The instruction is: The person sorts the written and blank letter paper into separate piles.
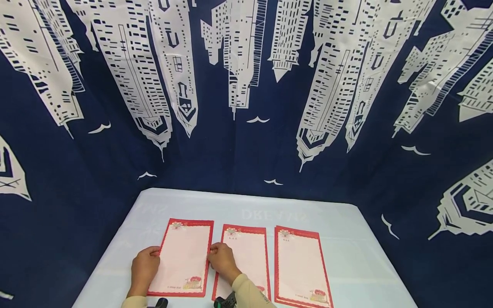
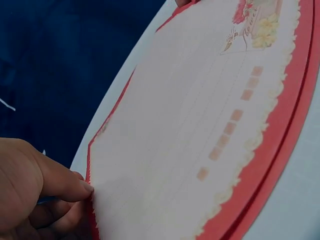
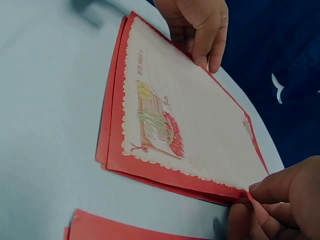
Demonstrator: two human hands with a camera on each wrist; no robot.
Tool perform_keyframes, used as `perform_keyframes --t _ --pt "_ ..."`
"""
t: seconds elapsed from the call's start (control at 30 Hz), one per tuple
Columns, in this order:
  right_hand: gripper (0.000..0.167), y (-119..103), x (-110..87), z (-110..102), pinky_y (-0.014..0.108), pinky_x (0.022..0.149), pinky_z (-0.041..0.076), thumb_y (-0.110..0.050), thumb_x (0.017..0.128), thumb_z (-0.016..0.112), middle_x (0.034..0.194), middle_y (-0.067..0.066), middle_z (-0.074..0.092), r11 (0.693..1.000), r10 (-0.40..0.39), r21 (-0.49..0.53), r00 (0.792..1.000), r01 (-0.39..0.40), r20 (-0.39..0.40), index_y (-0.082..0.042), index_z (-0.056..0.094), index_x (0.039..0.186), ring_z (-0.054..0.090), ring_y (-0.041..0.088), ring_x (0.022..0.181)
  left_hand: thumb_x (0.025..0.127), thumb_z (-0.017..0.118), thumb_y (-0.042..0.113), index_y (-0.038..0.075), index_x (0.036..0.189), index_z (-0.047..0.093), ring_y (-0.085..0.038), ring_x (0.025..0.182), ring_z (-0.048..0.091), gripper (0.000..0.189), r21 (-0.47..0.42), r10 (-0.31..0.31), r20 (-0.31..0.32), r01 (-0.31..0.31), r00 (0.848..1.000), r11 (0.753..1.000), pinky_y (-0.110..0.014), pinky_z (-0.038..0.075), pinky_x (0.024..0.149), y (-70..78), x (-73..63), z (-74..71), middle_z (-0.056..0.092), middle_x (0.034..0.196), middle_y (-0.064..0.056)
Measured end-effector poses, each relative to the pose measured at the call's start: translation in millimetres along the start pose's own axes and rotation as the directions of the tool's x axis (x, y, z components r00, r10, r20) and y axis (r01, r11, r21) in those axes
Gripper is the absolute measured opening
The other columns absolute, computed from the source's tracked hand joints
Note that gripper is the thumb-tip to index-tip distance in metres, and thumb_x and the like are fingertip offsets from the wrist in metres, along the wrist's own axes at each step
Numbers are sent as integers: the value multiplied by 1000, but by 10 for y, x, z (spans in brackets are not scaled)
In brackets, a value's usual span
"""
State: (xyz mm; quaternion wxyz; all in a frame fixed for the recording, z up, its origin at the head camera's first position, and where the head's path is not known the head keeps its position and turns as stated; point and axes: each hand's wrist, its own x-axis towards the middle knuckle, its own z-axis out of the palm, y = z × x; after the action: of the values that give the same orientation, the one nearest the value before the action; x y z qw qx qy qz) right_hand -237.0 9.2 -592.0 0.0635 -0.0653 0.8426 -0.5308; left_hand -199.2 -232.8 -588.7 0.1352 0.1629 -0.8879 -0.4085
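A red-bordered sheet of printed paper (image 1: 184,256) lies at the left of the row, with flowers printed in one corner and a basket-like picture in another. My left hand (image 1: 144,267) pinches its left long edge between thumb and fingers. On the opposite edge, the right hand (image 1: 224,261) pinches the red border; the thumb (image 3: 267,189) is on top and the fingers curl beneath. In the right wrist view, more red edges (image 3: 111,120) show under the top sheet, slightly offset from it. The paper bows a little in the left wrist view.
Two more piles of the same paper lie to the right: a middle pile (image 1: 248,252), partly covered by my right forearm, and a right pile (image 1: 302,267). All are on a white-covered table (image 1: 358,256). A dark blue curtain (image 1: 235,158) with white city buildings hangs behind.
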Motion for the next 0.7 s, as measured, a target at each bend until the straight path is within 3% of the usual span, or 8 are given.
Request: perform_keyframes --t 0.2,0.37,0.5,0.7 --pt "17 -10 -29 -15 22 47 44 2 87 68 69 -4 58 1000 13 -21 1000 -13 3 4 68 104 54 7 50 79 58 -5 -12 105 70 -37 81 66 30 80 52 -41 -49 998 996 -51 50 74 7 -36 23 70 85 -17" --pt "15 -39 -81 -109 23 50 46 1 88 68 74 -3 57 1000 -1 -23 1000 1 -3 3 69 103 54 8 54 80 57 -5 -12 104 70 -40 83 66 28 92 86 -86 -78 993 993 -55 49 75 67 -75 26 69 85 -18" --pt "13 12 -102 -223 23 53 47 0 88 69 76 -4 57 999 -36 -20 999 35 -39 2 70 101 53 7 57 83 60 -5 -11 104 71 -35 78 66 24 55 84 -101 -79 991 995 -50 50 71 141 -120 62 68 83 -16" --pt "16 189 -155 -499 24 51 48 -5 90 71 77 -3 61 1000 -22 17 993 24 -115 3 70 104 57 8 56 87 62 -3 -12 108 69 -29 78 65 23 -16 51 -36 -52 998 999 -39 50 68 299 -168 189 67 85 -14"
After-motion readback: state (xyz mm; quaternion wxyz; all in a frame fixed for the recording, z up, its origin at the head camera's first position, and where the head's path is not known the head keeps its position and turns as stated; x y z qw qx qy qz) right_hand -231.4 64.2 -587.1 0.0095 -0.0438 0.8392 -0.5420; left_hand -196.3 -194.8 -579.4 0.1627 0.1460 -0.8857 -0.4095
